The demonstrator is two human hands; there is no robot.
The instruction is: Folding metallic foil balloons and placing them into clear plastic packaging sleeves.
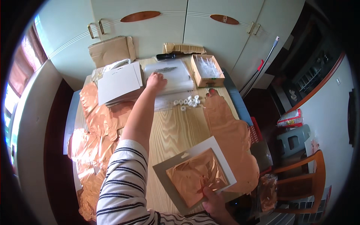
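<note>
Right, the left hand [155, 81] is stretched far across the table [176, 131], fingers spread flat on a stack of clear bags [170, 77] at the far end. It presses down on the top bag; nothing is pinched in it. The right hand [214, 202] is near the bottom edge, thumb clamped on the lower corner of one grey card [165, 176] carrying a folded copper foil sheet [197, 176] inside a clear sleeve, tilted above the near table edge.

Just right of the bags sits one open cardboard box [207, 70], holding thin white pieces too small to count. In front of the bags lies a cluster of small white rings [189, 102], roughly ten, though they overlap and the exact number is hard to tell. Left of the bags is one pile of white cards [119, 83]; how many sheets, I cannot tell.

Copper foil is everywhere: a crumpled heap [95, 135] down the left side, partly hidden by the striped sleeve [122, 183], and one long foil shape [230, 138] along the right edge. One black object [167, 56] lies behind the bags, unclear. Two cabinet doors [180, 22] stand behind, one wooden chair [303, 180] is cut off at the right.
</note>
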